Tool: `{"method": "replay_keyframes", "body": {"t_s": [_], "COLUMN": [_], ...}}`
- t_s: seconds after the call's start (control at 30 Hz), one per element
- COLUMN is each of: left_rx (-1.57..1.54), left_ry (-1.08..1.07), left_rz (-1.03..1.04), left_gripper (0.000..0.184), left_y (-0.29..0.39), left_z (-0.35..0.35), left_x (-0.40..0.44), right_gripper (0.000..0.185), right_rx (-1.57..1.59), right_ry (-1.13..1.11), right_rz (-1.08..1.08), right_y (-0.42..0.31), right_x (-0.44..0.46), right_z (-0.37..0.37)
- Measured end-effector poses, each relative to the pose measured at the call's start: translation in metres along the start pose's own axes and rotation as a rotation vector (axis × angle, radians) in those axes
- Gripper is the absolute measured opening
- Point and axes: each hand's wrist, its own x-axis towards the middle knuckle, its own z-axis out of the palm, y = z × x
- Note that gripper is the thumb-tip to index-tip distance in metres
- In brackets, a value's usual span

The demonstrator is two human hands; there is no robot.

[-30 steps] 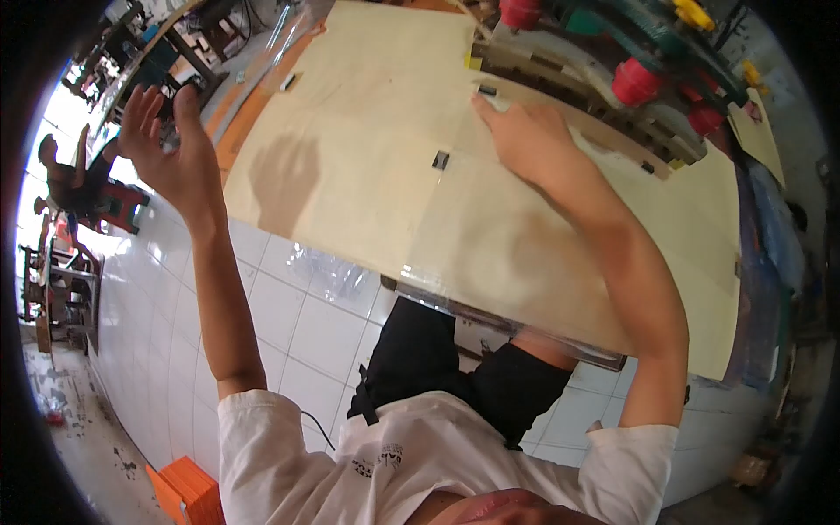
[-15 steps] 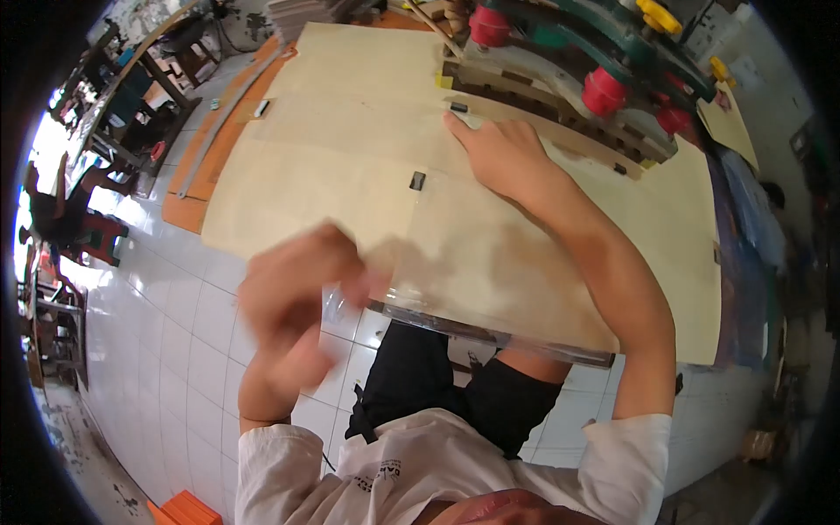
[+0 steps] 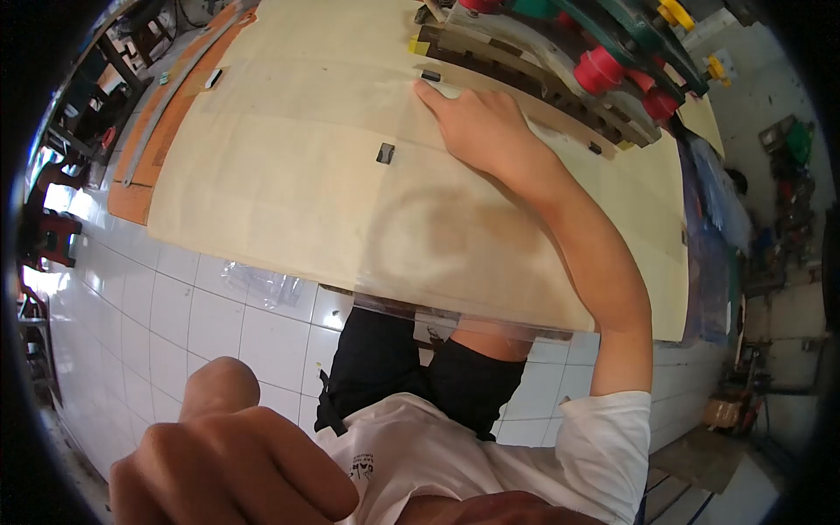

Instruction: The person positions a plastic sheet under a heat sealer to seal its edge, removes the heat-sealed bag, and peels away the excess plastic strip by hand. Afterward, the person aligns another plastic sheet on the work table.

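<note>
My right hand (image 3: 490, 131) rests on the pale yellow sheet (image 3: 289, 114), thumb stretched out beside a small black block (image 3: 430, 76). Its other fingers lie forward, partly hidden by the back of the hand. A clear plastic film (image 3: 385, 236) seems to lie over the yellow surface near me. Another small black block (image 3: 385, 153) sits left of that hand. Raised near the camera at lower left, off the table, my left hand (image 3: 227, 464) is closed with its fingers curled. What it holds, if anything, is hidden.
A green machine with red knobs (image 3: 599, 70) and a wooden frame (image 3: 525, 74) stands at the far right of the table. A metal strip (image 3: 166, 114) lies on an orange board (image 3: 131, 188) to the left. Crumpled clear plastic (image 3: 267, 284) hangs below the table's near edge.
My left hand has moved from the table's near edge down and left, closer to the camera. The right hand keeps its place beside the black block while the view has shifted.
</note>
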Motion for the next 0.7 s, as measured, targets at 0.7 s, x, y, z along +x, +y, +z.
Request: {"method": "replay_keyframes", "body": {"t_s": [0.7], "left_rx": [1.304], "left_ry": [0.197], "left_rz": [-0.736], "left_gripper": [0.026], "left_y": [-0.057], "left_z": [-0.093], "left_x": [-0.002], "right_gripper": [0.053], "right_rx": [0.009], "right_ry": [0.051], "right_rz": [-0.031], "right_y": [0.0], "right_x": [-0.001], "right_z": [0.001]}}
